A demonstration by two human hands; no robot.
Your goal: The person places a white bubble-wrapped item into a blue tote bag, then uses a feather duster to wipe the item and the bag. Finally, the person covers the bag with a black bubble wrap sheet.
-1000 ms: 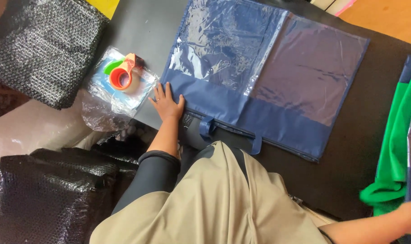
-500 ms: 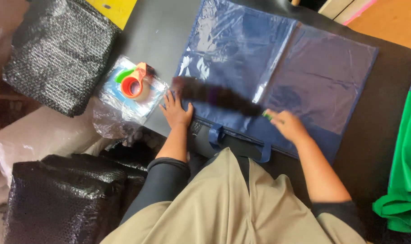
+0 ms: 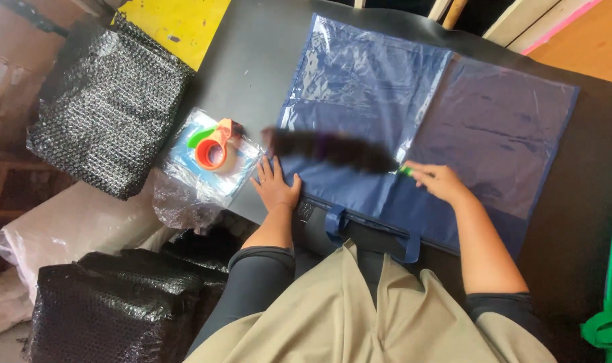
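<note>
Since one second ago the right hand (image 3: 442, 181) has come in from the lower right edge of view and now rests on the blue bag (image 3: 420, 128); since half a second ago both hands sit in much the same places. Blue bag: lies flat on the dark bench (image 3: 252, 60), wrapped in clear film, its long axis running from upper left to lower right, its two strap handles (image 3: 336, 225) pointing toward the person. Left hand (image 3: 276, 187): open, fingers spread, palm pressed flat on the bag's near left corner, holding nothing. Right hand: fingers curled on a small green object (image 3: 405, 171) at the bag's near middle; how tight the grip is cannot be told. Between the hands a dark blurred streak (image 3: 329, 149) crosses the bag; what it is cannot be told. Left of the bag, an orange tape dispenser (image 3: 213, 149) rests on a clear plastic packet (image 3: 185, 171). Black bubble-wrapped bundles (image 3: 107, 101) lie further left, well apart from the bag.
</note>
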